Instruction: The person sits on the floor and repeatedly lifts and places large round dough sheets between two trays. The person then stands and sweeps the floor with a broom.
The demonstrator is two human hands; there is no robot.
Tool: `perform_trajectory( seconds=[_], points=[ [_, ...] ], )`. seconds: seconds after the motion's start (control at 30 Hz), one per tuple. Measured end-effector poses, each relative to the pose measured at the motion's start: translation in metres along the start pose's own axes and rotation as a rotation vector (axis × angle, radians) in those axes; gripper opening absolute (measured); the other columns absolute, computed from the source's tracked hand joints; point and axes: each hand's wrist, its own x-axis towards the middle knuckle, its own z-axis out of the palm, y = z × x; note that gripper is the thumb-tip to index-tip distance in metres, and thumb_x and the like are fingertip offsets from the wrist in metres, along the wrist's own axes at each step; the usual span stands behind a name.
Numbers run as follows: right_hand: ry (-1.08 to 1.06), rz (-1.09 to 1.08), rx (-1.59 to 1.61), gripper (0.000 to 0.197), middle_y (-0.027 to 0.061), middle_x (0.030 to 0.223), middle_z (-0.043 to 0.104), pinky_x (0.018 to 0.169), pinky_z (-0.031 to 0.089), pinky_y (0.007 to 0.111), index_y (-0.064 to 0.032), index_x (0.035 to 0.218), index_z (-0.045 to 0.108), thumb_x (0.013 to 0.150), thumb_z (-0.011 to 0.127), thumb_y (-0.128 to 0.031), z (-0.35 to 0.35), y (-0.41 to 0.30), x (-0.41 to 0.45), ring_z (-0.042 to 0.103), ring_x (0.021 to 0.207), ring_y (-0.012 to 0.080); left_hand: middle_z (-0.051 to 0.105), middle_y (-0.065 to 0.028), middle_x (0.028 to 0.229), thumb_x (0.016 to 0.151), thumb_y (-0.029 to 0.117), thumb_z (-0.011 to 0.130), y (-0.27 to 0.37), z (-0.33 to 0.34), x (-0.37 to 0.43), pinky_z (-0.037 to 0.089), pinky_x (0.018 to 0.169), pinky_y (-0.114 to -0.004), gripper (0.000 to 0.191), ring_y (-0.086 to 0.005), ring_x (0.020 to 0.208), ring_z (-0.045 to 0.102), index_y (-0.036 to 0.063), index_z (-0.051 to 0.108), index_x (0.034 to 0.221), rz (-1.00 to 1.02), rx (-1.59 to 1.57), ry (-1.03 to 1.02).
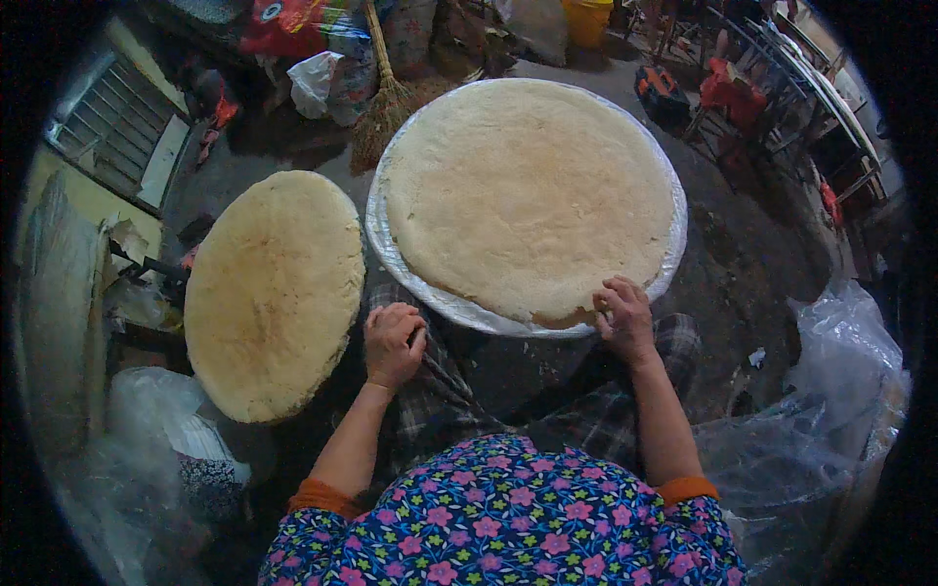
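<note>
In front of me lies a large round pale slab [527,190] with a tan middle; its material is unclear. It sits on a silvery-white sheet [377,220] that shows around its edge. At the slab's near right edge, my right hand [623,315] pinches the rim between bent fingers and thumb. Left of the fingers, a short stretch of this edge is browner. My left hand [396,340] is curled over my plaid-covered knee, apart from the slab; whether it grips anything is hidden. Beside it, on the left, a second pale round slab [278,293] has a brownish, rough-edged face.
A straw broom [385,95] stands beyond the slabs, near a white plastic bag [315,84]. At the far right are an orange-and-black case [659,91] and metal frames. Clear plastic sheeting [806,410] lies to the right, with more plastic [139,469] at left.
</note>
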Motion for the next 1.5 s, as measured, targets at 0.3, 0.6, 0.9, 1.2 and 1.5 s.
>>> perform_trajectory(
  seconds=[0.3, 0.6, 0.9, 1.2, 1.5],
  points=[
    [-0.017, 0.045, 0.021, 0.042, 0.0103, 0.121, 0.063, 0.104, 0.044, 0.046, -0.0111, 0.105, 0.065, 0.066, 0.077, -0.003, 0.01, 0.014, -0.005, 0.054, 0.125, 0.0343, 0.065, -0.0094, 0.098, 0.091, 0.012, 0.063, 0.018, 0.016, 0.054, 0.049, 0.07, -0.032, 0.033, -0.0185, 0.084, 0.061, 0.0014, 0.055, 0.121, -0.532, -0.613, 0.021],
    [0.039, 0.104, 0.047, 0.043, 0.0145, 0.121, 0.062, 0.1, 0.047, 0.046, -0.006, 0.111, 0.065, 0.07, 0.064, 0.007, 0.001, 0.015, -0.006, 0.057, 0.118, 0.036, 0.058, -0.0057, 0.105, 0.092, 0.018, 0.064, 0.007, 0.054, 0.082, 0.05, 0.075, -0.038, 0.032, -0.0203, 0.093, 0.059, 0.009, 0.051, 0.12, -1.163, -1.25, 0.066],
    [0.097, 0.203, 0.147, 0.047, 0.0169, 0.117, 0.063, 0.101, 0.046, 0.045, -0.0048, 0.117, 0.062, 0.072, 0.062, 0.007, 0.0, 0.021, -0.003, 0.057, 0.114, 0.0375, 0.062, -0.0048, 0.083, 0.089, 0.012, 0.066, -0.002, 0.077, 0.095, 0.049, 0.059, -0.032, 0.017, -0.0178, 0.069, 0.061, 0.0085, 0.057, 0.103, -1.149, -1.271, 0.292],
    [0.12, 0.248, 0.18, 0.042, 0.0174, 0.112, 0.063, 0.099, 0.047, 0.045, -0.0048, 0.116, 0.063, 0.075, 0.061, 0.002, -0.001, 0.022, -0.005, 0.058, 0.11, 0.0379, 0.062, -0.0045, 0.084, 0.092, 0.01, 0.068, 0.015, 0.081, 0.105, 0.048, 0.053, -0.028, 0.018, -0.0181, 0.067, 0.062, 0.0085, 0.053, 0.103, -1.201, -1.32, 0.251],
    [0.13, 0.279, 0.201, 0.039, 0.0155, 0.113, 0.065, 0.098, 0.048, 0.043, -0.0063, 0.117, 0.064, 0.078, 0.064, 0.0, 0.0, 0.024, -0.006, 0.059, 0.112, 0.0357, 0.058, -0.0067, 0.08, 0.079, 0.003, 0.065, 0.019, 0.078, 0.119, 0.048, 0.047, -0.034, 0.016, -0.0204, 0.062, 0.059, 0.0086, 0.052, 0.088, -1.17, -1.135, 0.231]
  ],
)
